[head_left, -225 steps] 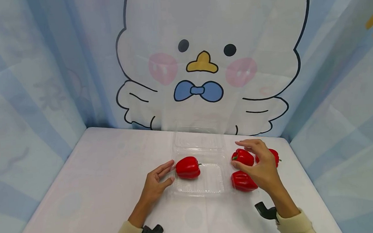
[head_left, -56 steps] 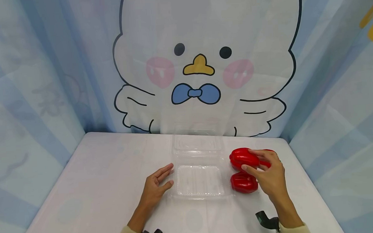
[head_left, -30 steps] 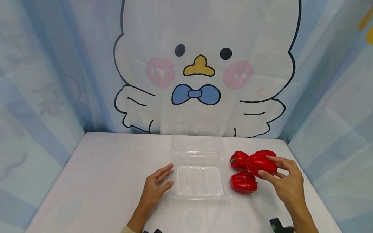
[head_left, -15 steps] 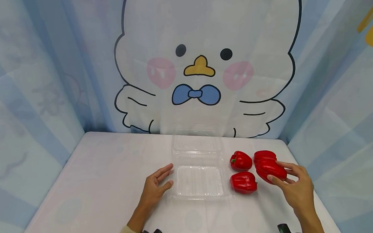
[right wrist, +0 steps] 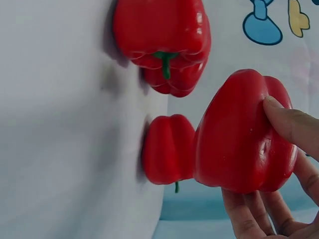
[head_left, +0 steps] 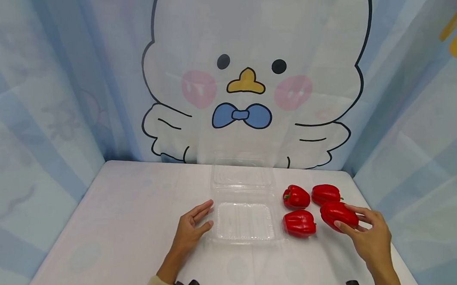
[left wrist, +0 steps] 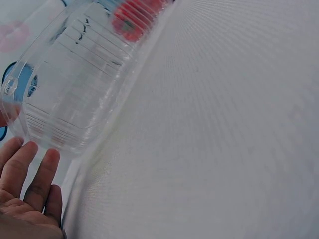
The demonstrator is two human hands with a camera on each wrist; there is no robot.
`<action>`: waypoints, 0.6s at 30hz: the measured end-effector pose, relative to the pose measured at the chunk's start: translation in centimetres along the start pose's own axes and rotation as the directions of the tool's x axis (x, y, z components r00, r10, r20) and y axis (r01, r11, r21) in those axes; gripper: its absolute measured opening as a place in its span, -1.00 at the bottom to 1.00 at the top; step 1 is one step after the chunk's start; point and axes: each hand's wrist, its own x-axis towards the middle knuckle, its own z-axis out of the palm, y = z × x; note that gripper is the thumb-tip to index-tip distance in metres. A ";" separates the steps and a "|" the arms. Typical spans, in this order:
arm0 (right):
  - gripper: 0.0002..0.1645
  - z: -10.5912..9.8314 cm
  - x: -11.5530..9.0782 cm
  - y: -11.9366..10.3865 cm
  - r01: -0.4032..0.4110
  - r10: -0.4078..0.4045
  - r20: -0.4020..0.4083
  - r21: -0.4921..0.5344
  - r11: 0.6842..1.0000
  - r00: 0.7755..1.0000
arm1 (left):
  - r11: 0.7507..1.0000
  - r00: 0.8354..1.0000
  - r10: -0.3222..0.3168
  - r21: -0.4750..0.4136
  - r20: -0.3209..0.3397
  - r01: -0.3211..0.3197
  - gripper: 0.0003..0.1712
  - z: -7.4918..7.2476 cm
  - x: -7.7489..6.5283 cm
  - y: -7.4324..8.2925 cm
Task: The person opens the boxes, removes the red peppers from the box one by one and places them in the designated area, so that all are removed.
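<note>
My right hand (head_left: 373, 234) holds a glossy red bell pepper (head_left: 338, 215) between thumb and fingers. In the right wrist view this bell pepper (right wrist: 244, 134) shows raised off the table surface. My left hand (head_left: 192, 228) has its fingers extended, with fingertips and thumb at the left edge of a clear plastic clamshell container (head_left: 244, 219). That container stands with its lid (head_left: 242, 176) folded back and nothing inside. In the left wrist view the fingers (left wrist: 45, 174) reach toward the container's side wall (left wrist: 65, 129).
Three more red bell peppers lie right of the container: one at the back (head_left: 295, 197), one in front of it (head_left: 299, 223), and one farther right (head_left: 326, 194). A white cloth covers the table (head_left: 132, 225); a curtain with a cartoon bird (head_left: 246, 115) hangs behind.
The pepper seen earlier in the container is now in my right hand, which has carried it right and toward me, past the other peppers. My left hand has stayed at the container's edge.
</note>
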 end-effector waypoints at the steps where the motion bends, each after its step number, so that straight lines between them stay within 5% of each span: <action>1: -0.21 0.0 0.0 0.1 0.000 0.000 0.000 -0.002 1.000 1.000 | 1.000 1.000 0.000 0.000 -0.001 0.000 -0.31 0.0 0.0 0.0; 18: -0.24 1.4 1.1 3.2 -0.005 0.006 0.017 -0.068 0.998 1.000 | 1.000 1.000 -0.002 -0.010 -0.014 0.002 -0.30 0.1 0.0 0.0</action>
